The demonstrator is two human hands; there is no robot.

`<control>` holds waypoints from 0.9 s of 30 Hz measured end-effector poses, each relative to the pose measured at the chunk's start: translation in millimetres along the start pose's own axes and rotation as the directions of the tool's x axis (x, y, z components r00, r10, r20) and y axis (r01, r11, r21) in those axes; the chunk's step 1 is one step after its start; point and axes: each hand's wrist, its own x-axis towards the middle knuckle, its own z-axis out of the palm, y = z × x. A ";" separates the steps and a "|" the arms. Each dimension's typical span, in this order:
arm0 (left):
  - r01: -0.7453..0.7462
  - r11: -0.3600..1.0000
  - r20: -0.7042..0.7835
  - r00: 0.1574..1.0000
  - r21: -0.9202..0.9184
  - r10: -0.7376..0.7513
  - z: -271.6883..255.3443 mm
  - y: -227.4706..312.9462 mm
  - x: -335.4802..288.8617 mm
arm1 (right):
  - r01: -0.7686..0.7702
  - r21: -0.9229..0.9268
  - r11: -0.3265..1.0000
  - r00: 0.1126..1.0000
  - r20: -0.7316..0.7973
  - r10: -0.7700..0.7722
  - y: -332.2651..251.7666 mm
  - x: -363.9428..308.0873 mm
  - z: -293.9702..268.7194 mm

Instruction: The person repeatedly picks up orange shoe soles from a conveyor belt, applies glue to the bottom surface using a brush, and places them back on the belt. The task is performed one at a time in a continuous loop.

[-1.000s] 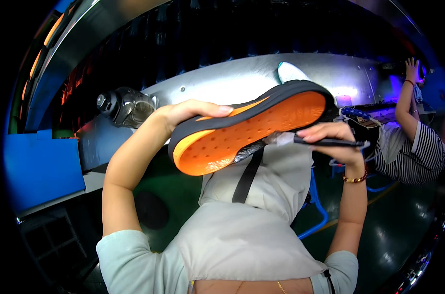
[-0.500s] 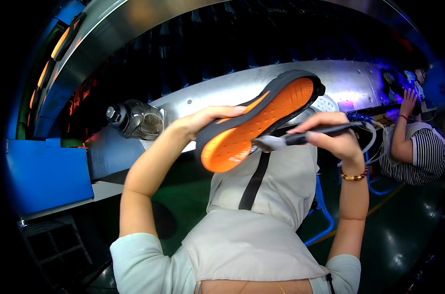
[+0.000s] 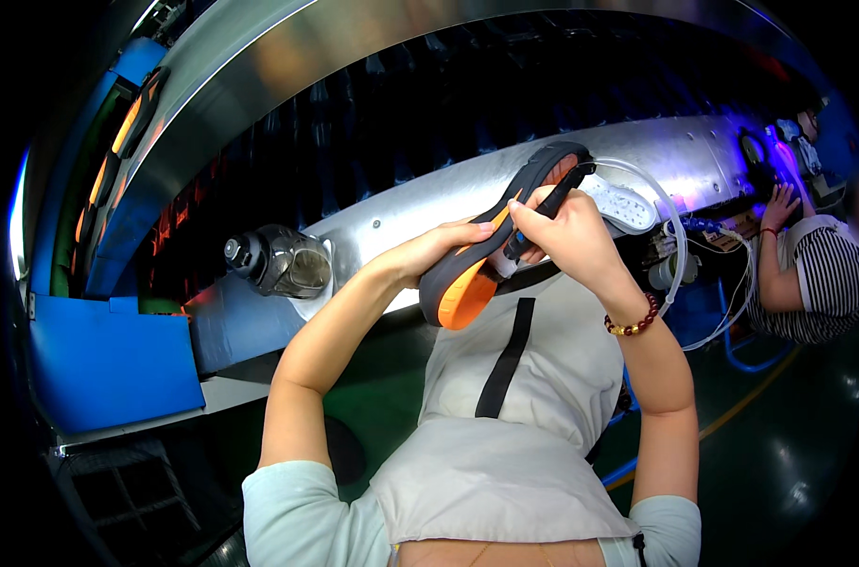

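A black and orange shoe sole point(image 3: 465, 300) is held tilted above my lap, its orange inner face turned partly toward me. My left hand point(image 3: 439, 250) grips its left edge, thumb lying along the dark rim. In my right hand point(image 3: 576, 236) is a black-handled brush point(image 3: 557, 197), closed in my fingers. Its pale bristles meet the orange face near the heel. A clear tube point(image 3: 681, 250) runs from the upper end of the handle and loops down to the right. My right hand and the brush cover the middle of the sole.
A metal ledge point(image 3: 391, 203) stretches behind the sole, with a dark-lidded clear bottle point(image 3: 292, 263) at its left and a white sole-shaped piece point(image 3: 623, 201) at its right. Black-orange soles point(image 3: 127, 128) line the far left above a blue box point(image 3: 117, 369). A co-worker's hand point(image 3: 781, 204) is at right.
My right hand has moved left and turned over the sole, standing the brush more upright. The sole has shifted slightly right and become more upright, showing less of its orange face.
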 end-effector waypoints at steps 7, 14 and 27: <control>0.065 0.970 -0.103 0.990 -0.233 -0.091 -0.1 -6.7 -11.3 | 0.099 -0.085 0.991 0.929 -0.348 -0.123 36.1 23.4 -36.4; -0.146 0.691 -0.085 0.989 -0.708 0.122 -0.4 -25.3 5.1 | 0.385 -0.352 0.853 0.798 -0.339 -0.499 82.0 12.2 -7.3; -0.180 0.702 -0.154 0.983 -0.689 0.100 -11.5 -29.0 10.7 | 0.474 -0.316 0.822 0.847 -0.091 -0.524 50.4 -38.3 13.3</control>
